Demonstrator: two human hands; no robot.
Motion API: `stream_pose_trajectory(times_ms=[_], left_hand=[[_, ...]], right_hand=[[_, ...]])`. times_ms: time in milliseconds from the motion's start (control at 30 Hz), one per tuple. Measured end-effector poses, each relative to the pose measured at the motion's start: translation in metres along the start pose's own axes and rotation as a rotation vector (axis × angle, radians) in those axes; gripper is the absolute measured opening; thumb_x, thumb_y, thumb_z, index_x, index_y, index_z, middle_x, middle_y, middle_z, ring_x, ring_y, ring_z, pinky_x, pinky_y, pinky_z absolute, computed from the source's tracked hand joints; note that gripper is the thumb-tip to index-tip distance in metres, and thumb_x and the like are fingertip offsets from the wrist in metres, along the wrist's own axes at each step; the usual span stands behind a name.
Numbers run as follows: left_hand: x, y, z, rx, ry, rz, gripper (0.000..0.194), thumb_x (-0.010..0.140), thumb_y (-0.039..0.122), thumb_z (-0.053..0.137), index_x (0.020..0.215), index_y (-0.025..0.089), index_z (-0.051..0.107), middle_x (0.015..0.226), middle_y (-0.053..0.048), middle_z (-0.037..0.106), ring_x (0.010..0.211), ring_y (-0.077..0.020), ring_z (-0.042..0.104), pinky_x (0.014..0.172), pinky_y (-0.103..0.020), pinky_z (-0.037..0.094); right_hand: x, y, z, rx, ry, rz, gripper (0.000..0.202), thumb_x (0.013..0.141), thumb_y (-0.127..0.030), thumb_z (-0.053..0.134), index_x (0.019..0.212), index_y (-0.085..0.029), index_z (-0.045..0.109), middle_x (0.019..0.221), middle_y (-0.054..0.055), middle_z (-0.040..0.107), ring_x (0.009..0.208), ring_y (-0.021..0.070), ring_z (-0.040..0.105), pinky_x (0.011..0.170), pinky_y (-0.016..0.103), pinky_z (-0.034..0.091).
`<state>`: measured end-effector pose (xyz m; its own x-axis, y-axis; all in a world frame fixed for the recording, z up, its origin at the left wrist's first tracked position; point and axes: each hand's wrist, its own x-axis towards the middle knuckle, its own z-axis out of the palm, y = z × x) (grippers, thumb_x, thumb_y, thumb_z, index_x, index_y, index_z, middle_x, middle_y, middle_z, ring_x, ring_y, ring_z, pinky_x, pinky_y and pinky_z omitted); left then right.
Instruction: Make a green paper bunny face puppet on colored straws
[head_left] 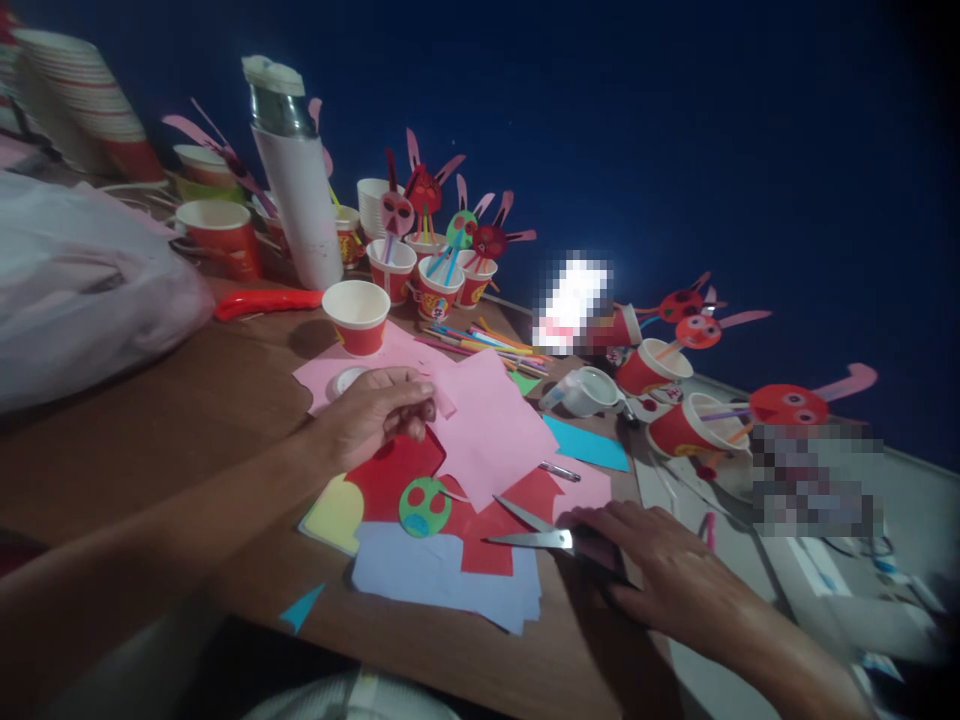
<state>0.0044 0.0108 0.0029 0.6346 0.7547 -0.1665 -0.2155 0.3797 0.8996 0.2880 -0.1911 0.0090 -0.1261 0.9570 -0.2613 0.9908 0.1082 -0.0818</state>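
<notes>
My left hand [386, 405] is closed in a pinch over the pink sheets, with a small pink paper strip [445, 392] at its fingertips. Black-handled scissors [559, 541] are in my right hand [660, 560], which rests low over the handles; the blades stand apart and point left. Between the hands lies a larger pink paper sheet [495, 430]. Just left of the blades is a green paper face [424, 507] with red eyes and a blue mouth. Red paper [487, 550], pale blue paper [409, 575] and yellow paper [334, 510] lie beneath and around it.
A paper cup [356, 318] stands behind my left hand, near colored sticks [487, 342]. Farther back are a white flask [296, 190] and several cups with rabbit-faced paper figures [463, 230]. A plastic bag [90, 290] fills the left; a blue paper piece [589, 443] lies right.
</notes>
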Motion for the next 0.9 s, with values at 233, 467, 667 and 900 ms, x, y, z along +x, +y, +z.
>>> stream_pose_trajectory(times_ms=[233, 467, 667, 900], left_hand=[[0.001, -0.001, 0.001, 0.011, 0.015, -0.003, 0.017, 0.079, 0.020, 0.060, 0.065, 0.011, 0.064, 0.057, 0.001, 0.059, 0.043, -0.0049, 0.052, 0.043, -0.014, 0.042], [-0.001, -0.003, 0.003, 0.064, 0.058, 0.062, 0.017, 0.077, 0.023, 0.062, 0.065, 0.012, 0.061, 0.058, 0.001, 0.061, 0.043, -0.0043, 0.050, 0.042, -0.014, 0.039], [-0.012, -0.003, 0.019, 0.329, 0.124, 0.173, 0.018, 0.075, 0.024, 0.062, 0.062, 0.012, 0.056, 0.064, -0.002, 0.066, 0.041, -0.0041, 0.048, 0.042, -0.016, 0.037], [-0.018, -0.005, 0.027, 0.499, 0.047, 0.124, 0.015, 0.071, 0.025, 0.058, 0.062, 0.013, 0.057, 0.051, 0.001, 0.058, 0.040, -0.0061, 0.048, 0.039, -0.016, 0.036]], right_hand=[[-0.001, 0.003, -0.001, -0.030, 0.034, -0.019, 0.058, 0.071, -0.010, 0.058, 0.124, -0.030, 0.051, 0.118, 0.007, 0.060, 0.104, 0.0281, 0.058, 0.084, 0.046, 0.048], [0.003, -0.002, -0.010, -0.062, 0.138, -0.054, 0.039, 0.076, -0.015, 0.057, 0.113, -0.027, 0.060, 0.110, 0.008, 0.065, 0.096, 0.0269, 0.062, 0.079, 0.041, 0.050], [0.049, -0.047, -0.042, 0.445, 0.352, -0.093, 0.021, 0.090, -0.028, 0.048, 0.098, -0.023, 0.066, 0.096, 0.004, 0.069, 0.086, 0.0185, 0.063, 0.076, 0.029, 0.047], [0.110, -0.082, -0.043, 1.038, 0.324, -0.062, 0.020, 0.084, -0.033, 0.054, 0.082, -0.018, 0.066, 0.077, 0.001, 0.065, 0.070, 0.0133, 0.057, 0.063, 0.024, 0.043]])
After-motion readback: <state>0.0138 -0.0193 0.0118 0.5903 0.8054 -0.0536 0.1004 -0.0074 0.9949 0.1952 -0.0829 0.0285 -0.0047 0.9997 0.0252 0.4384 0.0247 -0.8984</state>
